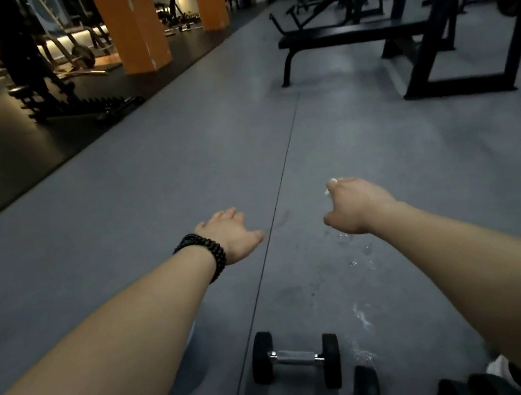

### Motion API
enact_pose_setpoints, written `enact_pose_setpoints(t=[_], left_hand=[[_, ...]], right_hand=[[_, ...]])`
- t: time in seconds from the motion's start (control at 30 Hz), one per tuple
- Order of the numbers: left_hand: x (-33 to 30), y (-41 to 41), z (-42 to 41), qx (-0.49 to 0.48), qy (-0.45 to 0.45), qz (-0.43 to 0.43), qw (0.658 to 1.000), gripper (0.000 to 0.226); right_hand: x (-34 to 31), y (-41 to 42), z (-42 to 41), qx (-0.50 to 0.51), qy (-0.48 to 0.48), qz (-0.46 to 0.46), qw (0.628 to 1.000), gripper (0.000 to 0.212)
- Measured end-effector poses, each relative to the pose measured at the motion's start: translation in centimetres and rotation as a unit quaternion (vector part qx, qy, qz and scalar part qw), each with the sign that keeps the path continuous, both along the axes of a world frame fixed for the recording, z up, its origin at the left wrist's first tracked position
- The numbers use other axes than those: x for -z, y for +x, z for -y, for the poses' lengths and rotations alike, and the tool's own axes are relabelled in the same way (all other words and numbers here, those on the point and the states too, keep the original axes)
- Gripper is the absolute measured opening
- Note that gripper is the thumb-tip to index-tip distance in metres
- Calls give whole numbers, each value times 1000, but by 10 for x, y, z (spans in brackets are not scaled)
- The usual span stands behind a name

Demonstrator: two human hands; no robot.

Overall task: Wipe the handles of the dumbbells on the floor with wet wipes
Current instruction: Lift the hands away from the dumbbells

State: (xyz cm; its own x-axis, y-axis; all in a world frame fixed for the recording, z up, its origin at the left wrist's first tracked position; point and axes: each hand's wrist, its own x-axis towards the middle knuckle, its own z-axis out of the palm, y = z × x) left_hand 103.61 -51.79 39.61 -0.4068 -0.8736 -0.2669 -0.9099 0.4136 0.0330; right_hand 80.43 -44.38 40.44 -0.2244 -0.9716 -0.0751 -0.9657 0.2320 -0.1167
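A small black dumbbell with a chrome handle lies on the grey floor near the bottom centre. A second dumbbell shows partly at the bottom edge, to its right. Both my arms reach forward above the floor, well beyond the dumbbells. My left hand, with a black bead bracelet at the wrist, has relaxed fingers and holds nothing. My right hand is curled, and a bit of white wet wipe peeks out at its fingertips. Something white lies by my right forearm at the bottom right.
A black flat bench and rack frames stand ahead on the right. Orange pillars and gym machines line the dark mat on the left. Wet spots mark the grey floor near the dumbbells.
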Motion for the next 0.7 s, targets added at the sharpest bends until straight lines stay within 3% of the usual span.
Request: enact_pose_setpoints(t=[0.2, 0.47, 0.7], left_hand=[[20, -35, 37, -12, 9, 4, 1000, 76], [75, -95, 177, -45, 56, -14, 997, 72], [31, -115, 255, -99, 41, -8, 994, 73]], right_hand=[[10, -36, 51, -26, 4, 8, 1000, 43], [56, -97, 202, -83, -38, -15, 996, 40], [19, -125, 295, -110, -20, 3, 994, 45]])
